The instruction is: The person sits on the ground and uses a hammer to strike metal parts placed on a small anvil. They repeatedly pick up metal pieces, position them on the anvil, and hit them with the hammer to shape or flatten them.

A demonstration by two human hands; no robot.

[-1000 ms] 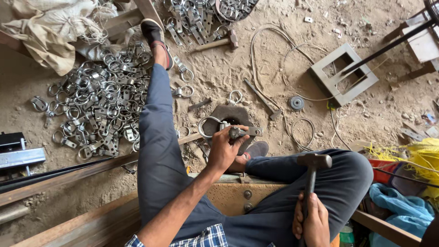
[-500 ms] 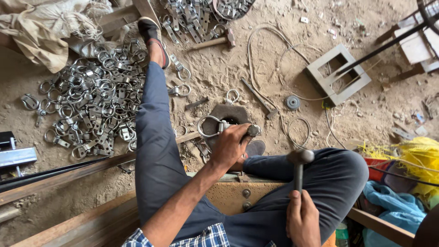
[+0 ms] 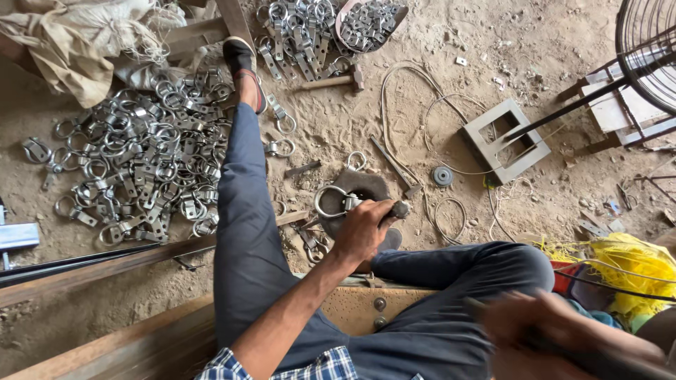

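My left hand [image 3: 362, 229] is closed around a short metal punch [image 3: 399, 209] and presses it against a ring clamp [image 3: 329, 202]. The clamp lies on a dark iron block [image 3: 366, 184] on the dirt floor, between my legs. My right hand [image 3: 535, 331] is a blur at the lower right, above my right knee. It grips a hammer handle [image 3: 598, 360] that shows only as a dark streak; the hammer's head is not visible. My left leg [image 3: 239, 211] stretches out toward the clamp pile.
A big pile of ring clamps [image 3: 134, 169] lies left of my leg, and more clamps [image 3: 303, 28] lie at the top. A spare hammer [image 3: 338, 81], square metal frame [image 3: 507, 141], wire loops [image 3: 451, 218], fan [image 3: 648, 42], yellow rope [image 3: 634, 264] and wooden beam [image 3: 105, 264] surround me.
My right hand has pulled the hammer down and to the right, from an upright hold beside my knee into a fast blur. My left hand stays on the punch and clamp.
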